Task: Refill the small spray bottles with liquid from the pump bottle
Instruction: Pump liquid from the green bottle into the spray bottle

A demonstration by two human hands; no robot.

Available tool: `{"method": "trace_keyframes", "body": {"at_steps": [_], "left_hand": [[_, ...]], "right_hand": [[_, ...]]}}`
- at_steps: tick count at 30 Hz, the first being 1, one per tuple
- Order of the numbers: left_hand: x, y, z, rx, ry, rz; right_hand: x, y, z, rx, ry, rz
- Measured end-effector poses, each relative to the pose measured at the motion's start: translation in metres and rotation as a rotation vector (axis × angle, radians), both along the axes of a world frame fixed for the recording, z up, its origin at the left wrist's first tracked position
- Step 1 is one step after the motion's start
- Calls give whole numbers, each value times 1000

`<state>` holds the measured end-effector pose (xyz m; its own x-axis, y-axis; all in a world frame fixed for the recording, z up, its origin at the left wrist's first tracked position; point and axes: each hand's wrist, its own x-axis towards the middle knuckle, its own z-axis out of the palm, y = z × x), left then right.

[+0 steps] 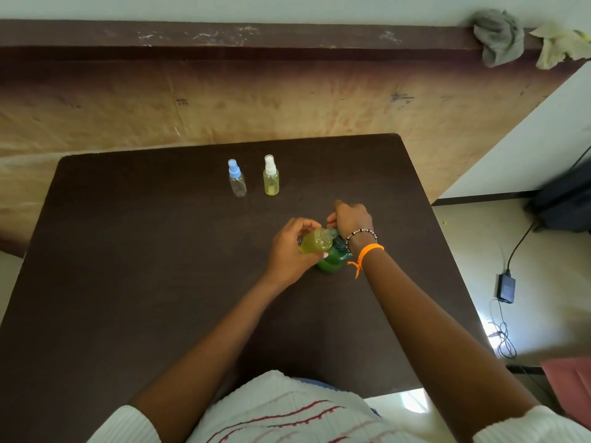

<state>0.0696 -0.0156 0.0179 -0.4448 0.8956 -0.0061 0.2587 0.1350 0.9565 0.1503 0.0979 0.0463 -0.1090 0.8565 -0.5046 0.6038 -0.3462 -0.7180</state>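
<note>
Head camera looks down on a small clear plastic spray bottle filled with yellow-green liquid (315, 240), uncapped and tilted so its threaded neck points right, against the spout of a green plastic pump bottle (332, 259) that stands on the dark brown table (128, 251) a little right of the middle. From where I stand the left hand (292, 251) has its grip wrapped round the small bottle's body, thumb underneath and fingers curled over the top. The right hand (351, 219) sits over the pump bottle's head with its fingers bent downward; its grip is on the pump top, though the exact contact is hidden under the knuckles. That wrist wears a black and white beaded bracelet (361, 233) and an orange thread band (367, 252) with a loose end hanging.

Farther back on the table stand two more small spray bottles, upright and near each other but apart: a clear one with a blue spray cap (237, 178) that looks nearly empty, and to its right a clear one with a white spray cap (271, 175) holding pale yellow liquid.

Beyond the table runs a worn tan wall with a dark ledge, where a crumpled grey cloth (499, 36) and a pale yellow cloth (559, 44) hang. On the floor to the right lie a black power adapter (506, 287) and its cables
</note>
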Motion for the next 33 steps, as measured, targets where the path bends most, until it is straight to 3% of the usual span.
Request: {"method": "trace_keyframes", "body": {"at_steps": [7, 16, 26, 33], "left_hand": [[0, 2, 4, 1, -16, -10], [0, 2, -4, 23, -32, -10], [-4, 0, -4, 4, -28, -27], [-3, 2, -4, 22, -11, -10]], "right_hand": [[-5, 8, 9, -173, 79, 85], [0, 0, 0, 16, -3, -23], [-8, 6, 4, -151, 78, 58], [-4, 1, 1, -27, -4, -20]]}}
